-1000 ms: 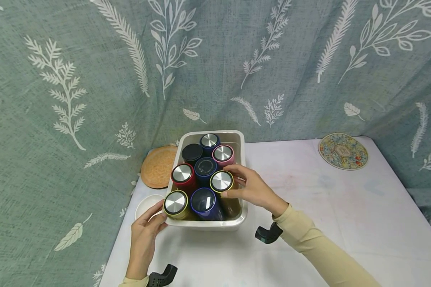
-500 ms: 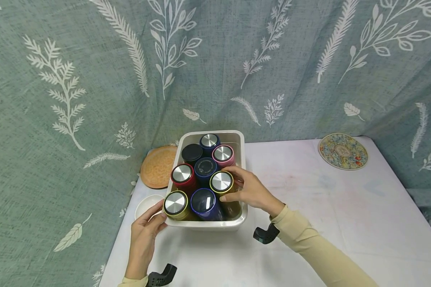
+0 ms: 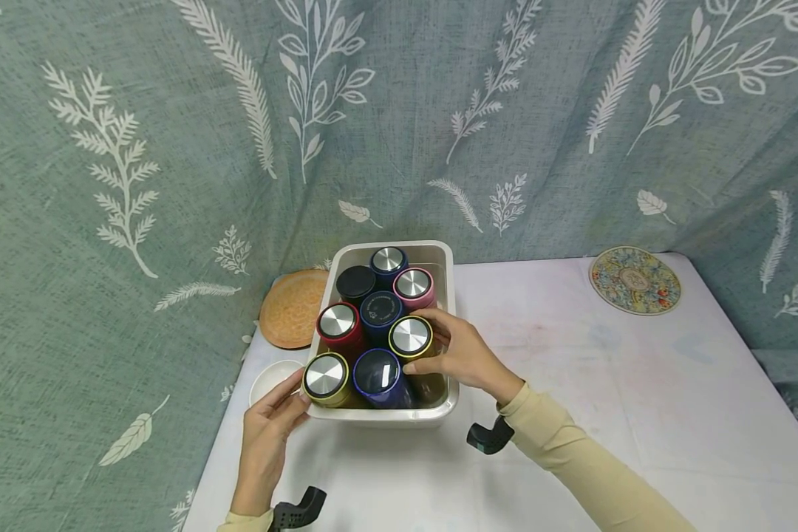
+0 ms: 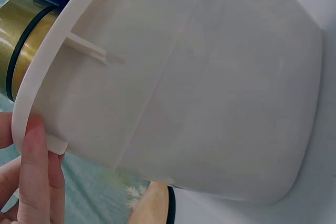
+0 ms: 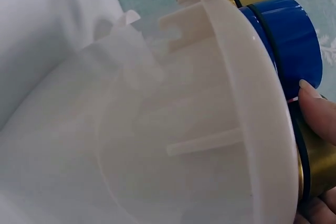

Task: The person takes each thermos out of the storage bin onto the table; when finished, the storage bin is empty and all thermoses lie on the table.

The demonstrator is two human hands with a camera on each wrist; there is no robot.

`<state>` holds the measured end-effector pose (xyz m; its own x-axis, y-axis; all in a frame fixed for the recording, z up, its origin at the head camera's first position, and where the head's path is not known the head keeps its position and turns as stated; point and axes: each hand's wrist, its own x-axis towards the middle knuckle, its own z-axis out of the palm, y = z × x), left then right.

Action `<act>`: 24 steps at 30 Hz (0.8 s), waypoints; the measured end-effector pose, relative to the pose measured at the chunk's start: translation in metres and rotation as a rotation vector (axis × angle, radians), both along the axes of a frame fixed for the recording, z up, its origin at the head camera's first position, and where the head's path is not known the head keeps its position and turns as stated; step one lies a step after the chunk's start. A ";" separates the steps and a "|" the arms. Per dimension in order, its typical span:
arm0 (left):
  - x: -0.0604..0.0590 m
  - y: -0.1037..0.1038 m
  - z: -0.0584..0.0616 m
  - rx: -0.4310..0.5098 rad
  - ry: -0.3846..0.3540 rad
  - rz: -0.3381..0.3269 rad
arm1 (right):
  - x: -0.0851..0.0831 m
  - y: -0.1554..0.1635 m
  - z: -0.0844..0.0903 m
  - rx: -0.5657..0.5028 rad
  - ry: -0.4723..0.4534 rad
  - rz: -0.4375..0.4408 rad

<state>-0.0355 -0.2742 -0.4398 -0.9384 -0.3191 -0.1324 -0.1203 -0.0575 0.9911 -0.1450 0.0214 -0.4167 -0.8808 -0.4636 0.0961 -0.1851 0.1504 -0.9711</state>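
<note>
A pale plastic bin (image 3: 386, 416) holds several upright flasks with round lids. My right hand (image 3: 465, 351) reaches over its right side and grips a yellow-rimmed gold flask (image 3: 410, 335) just below the lid. In the right wrist view the thumb (image 5: 317, 111) lies along that flask, close to a blue flask (image 5: 294, 40). At the front left corner my left hand (image 3: 266, 428) holds the bin's rim, its fingertips beside another gold flask (image 3: 326, 375). The left wrist view shows a finger (image 4: 34, 156) against the outside of the rim. The flasks' lower parts are hidden by the bin wall.
Behind the bin on the left lies a round tan board (image 3: 294, 310), and a white round dish (image 3: 275, 380) sits partly behind my left hand. A patterned round mat (image 3: 635, 281) is at the table's back right. A leaf-printed curtain (image 3: 399, 148) borders the table.
My right hand and forearm have shifted slightly left, the thumb sliding a little lower on the gold flask. The left hand, the bin and the flasks look nearly the same.
</note>
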 end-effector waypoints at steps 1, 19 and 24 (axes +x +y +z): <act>0.000 0.000 0.000 -0.004 -0.005 0.002 | 0.000 0.000 0.000 -0.003 0.002 0.001; -0.002 -0.004 0.000 0.048 -0.034 -0.015 | 0.004 0.000 -0.002 -0.013 0.012 -0.052; -0.002 -0.004 0.000 0.068 -0.032 -0.015 | 0.008 0.000 -0.002 -0.016 0.019 -0.076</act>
<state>-0.0377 -0.2786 -0.4399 -0.9379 -0.2948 -0.1830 -0.1529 -0.1222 0.9807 -0.1375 0.0215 -0.4184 -0.9114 -0.3935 0.1204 -0.1925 0.1490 -0.9699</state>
